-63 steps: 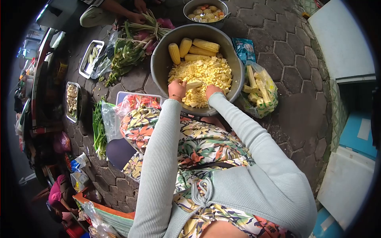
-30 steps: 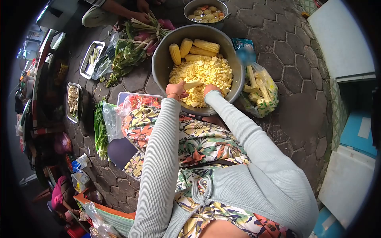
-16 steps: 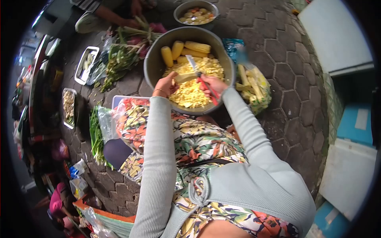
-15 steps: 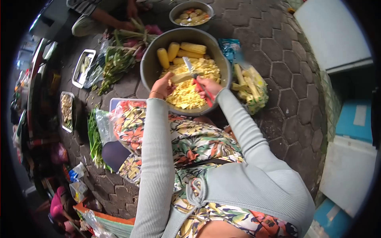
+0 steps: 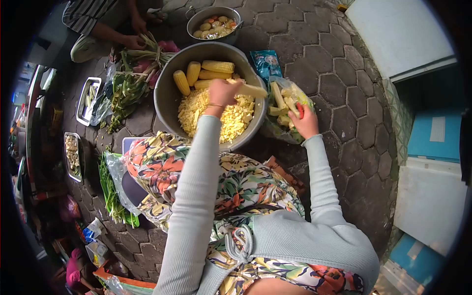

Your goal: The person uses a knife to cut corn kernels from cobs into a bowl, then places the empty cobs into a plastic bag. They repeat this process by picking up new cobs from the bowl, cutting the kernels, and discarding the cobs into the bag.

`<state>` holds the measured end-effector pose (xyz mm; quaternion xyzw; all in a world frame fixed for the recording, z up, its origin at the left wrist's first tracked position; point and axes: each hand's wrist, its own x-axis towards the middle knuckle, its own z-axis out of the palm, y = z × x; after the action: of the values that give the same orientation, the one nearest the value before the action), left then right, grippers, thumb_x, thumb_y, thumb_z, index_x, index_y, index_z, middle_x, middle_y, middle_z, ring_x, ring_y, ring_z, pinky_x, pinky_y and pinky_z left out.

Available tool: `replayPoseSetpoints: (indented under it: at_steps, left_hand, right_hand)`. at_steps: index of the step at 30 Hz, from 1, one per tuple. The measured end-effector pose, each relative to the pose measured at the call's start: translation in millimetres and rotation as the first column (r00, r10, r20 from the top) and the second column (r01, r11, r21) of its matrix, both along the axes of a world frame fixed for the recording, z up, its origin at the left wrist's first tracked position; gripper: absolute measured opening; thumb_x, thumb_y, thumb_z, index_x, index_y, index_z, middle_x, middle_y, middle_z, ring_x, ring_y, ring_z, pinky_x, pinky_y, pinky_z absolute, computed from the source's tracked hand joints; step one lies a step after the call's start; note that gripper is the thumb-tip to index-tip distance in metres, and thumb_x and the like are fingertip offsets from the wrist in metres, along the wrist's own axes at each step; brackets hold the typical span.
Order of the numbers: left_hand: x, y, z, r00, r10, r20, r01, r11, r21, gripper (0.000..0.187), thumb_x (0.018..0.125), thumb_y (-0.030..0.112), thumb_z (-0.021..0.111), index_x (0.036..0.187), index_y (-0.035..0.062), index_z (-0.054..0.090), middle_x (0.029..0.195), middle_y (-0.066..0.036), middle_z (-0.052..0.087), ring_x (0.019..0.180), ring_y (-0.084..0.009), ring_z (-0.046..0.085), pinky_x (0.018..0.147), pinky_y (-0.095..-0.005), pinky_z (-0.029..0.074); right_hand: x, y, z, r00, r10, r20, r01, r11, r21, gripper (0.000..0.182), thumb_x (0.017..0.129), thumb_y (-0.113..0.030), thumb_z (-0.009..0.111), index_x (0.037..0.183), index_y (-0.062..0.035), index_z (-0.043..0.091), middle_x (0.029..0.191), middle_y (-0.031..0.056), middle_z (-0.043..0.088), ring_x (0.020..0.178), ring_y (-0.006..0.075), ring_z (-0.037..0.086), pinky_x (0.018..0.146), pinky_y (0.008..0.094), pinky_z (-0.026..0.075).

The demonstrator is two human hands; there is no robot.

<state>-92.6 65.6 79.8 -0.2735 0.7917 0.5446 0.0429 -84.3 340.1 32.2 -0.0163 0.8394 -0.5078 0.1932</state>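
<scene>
My left hand [image 5: 223,93] is closed on one end of a pale stripped corn cob [image 5: 253,91], over the right side of a large grey basin [image 5: 161,105]. Cut corn kernels [image 5: 236,120] fill much of the basin, and several whole yellow corn cobs [image 5: 217,66] lie at its far side. To the right, my right hand [image 5: 307,124] is closed around a red-handled knife [image 5: 300,110], its blade not clearly visible. That hand is at the edge of a clear plastic bag [image 5: 280,129] with stripped cobs [image 5: 278,96] in it.
Behind the basin stands a metal pot [image 5: 196,22] of peeled vegetables. A blue packet [image 5: 266,64] lies by the bag. At far left, another person's hands [image 5: 135,39] hold leafy stalks [image 5: 125,91]. Metal trays [image 5: 81,115] and green onions [image 5: 110,191] are on the left; white boxes [image 5: 400,37] stand right.
The knife has left the cob as my right hand moved right to the bag. My left hand has carried the stripped cob towards the basin's right rim. The view has shifted slightly.
</scene>
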Motion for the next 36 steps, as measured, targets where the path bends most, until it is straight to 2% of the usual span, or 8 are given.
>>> replayPoseSetpoints:
  at_steps: [2,5,9,15,20,23,29,36]
  left_hand:
    - [-8.0,37.0,2.1,0.994,-0.094,0.063,0.092,0.995,0.041,0.041,0.069,0.032,0.064,0.069,-0.0097,0.060,0.058,-0.015,0.059,0.044,-0.0197,0.059,0.042,-0.0267,0.048]
    - [-17.0,80.6,-4.2,0.978,-0.177,0.113,0.172,0.984,0.054,0.043,0.068,0.031,0.065,0.071,-0.0116,0.059,0.064,-0.017,0.060,0.047,-0.0220,0.060,0.042,-0.0291,0.049]
    - [-29.3,119.6,-38.8,0.966,-0.256,-0.025,0.238,0.929,-0.284,0.041,0.067,0.032,0.065,0.073,-0.0084,0.060,0.068,-0.017,0.061,0.051,-0.0226,0.061,0.051,-0.0309,0.050]
    - [-40.5,137.0,-54.3,0.908,-0.381,0.174,0.367,0.924,0.112,0.053,0.065,0.036,0.065,0.101,-0.0008,0.055,0.092,-0.018,0.059,0.085,-0.0312,0.058,0.075,-0.0364,0.046]
    - [-62.8,87.8,-24.1,0.855,-0.501,0.135,0.511,0.768,-0.387,0.060,0.069,0.036,0.062,0.114,0.0030,0.040,0.098,-0.020,0.055,0.090,-0.0331,0.055,0.076,-0.0383,0.045]
    - [-82.8,-1.1,-37.9,0.948,-0.286,0.141,0.317,0.812,-0.490,0.032,0.070,0.033,0.060,0.072,0.0013,0.062,0.072,-0.018,0.060,0.068,-0.0319,0.059,0.062,-0.0404,0.047]
    - [-10.1,-138.1,-108.5,0.998,0.061,0.009,-0.030,0.599,-0.800,0.019,0.068,0.014,0.059,0.085,0.0062,0.058,0.088,-0.014,0.056,0.084,-0.0316,0.054,0.070,-0.0384,0.045]
    - [-17.2,-159.1,-119.2,0.939,0.340,0.057,-0.193,0.655,-0.730,0.041,0.067,0.034,0.065,0.090,0.0028,0.051,0.086,-0.015,0.057,0.082,-0.0301,0.056,0.069,-0.0379,0.046]
  right_hand:
    - [-16.4,0.6,11.0,0.873,0.162,-0.461,0.265,0.636,0.725,0.035,0.075,-0.028,0.059,0.095,-0.0043,0.044,0.070,0.0075,0.052,0.073,0.0291,0.058,0.061,0.0393,0.046]
    - [-43.1,10.8,-12.2,0.900,0.163,-0.404,0.237,0.594,0.769,0.033,0.071,-0.021,0.061,0.095,-0.0074,0.043,0.080,0.0120,0.054,0.077,0.0354,0.056,0.064,0.0441,0.045]
    - [-68.5,25.0,-26.1,0.896,0.069,-0.439,0.303,0.628,0.717,0.024,0.067,-0.005,0.058,0.088,-0.0078,0.046,0.077,0.0175,0.057,0.073,0.0353,0.057,0.061,0.0455,0.043]
    - [-60.0,28.6,-12.8,0.874,-0.050,-0.482,0.329,0.792,0.514,0.024,0.066,-0.006,0.060,0.088,-0.0069,0.049,0.069,0.0137,0.058,0.068,0.0339,0.057,0.060,0.0439,0.042]
    - [-44.8,19.0,-10.7,0.893,-0.061,-0.446,0.304,0.813,0.497,0.027,0.066,-0.006,0.063,0.089,-0.0060,0.049,0.065,0.0112,0.056,0.065,0.0325,0.057,0.059,0.0409,0.042]
    - [-42.0,5.4,-15.9,0.898,-0.026,-0.439,0.241,0.863,0.444,0.025,0.067,-0.009,0.063,0.088,-0.0049,0.049,0.064,0.0105,0.055,0.064,0.0314,0.057,0.058,0.0391,0.042]
    - [-9.8,-80.1,-5.8,0.969,0.043,-0.245,-0.019,0.995,0.099,0.020,0.073,-0.017,0.061,0.081,-0.0021,0.049,0.064,0.0143,0.054,0.059,0.0309,0.053,0.054,0.0366,0.040]
    - [13.6,-113.3,-21.9,0.907,0.233,-0.352,-0.106,0.932,0.346,0.026,0.071,-0.020,0.062,0.087,-0.0047,0.050,0.078,0.0157,0.058,0.069,0.0360,0.056,0.058,0.0424,0.044]
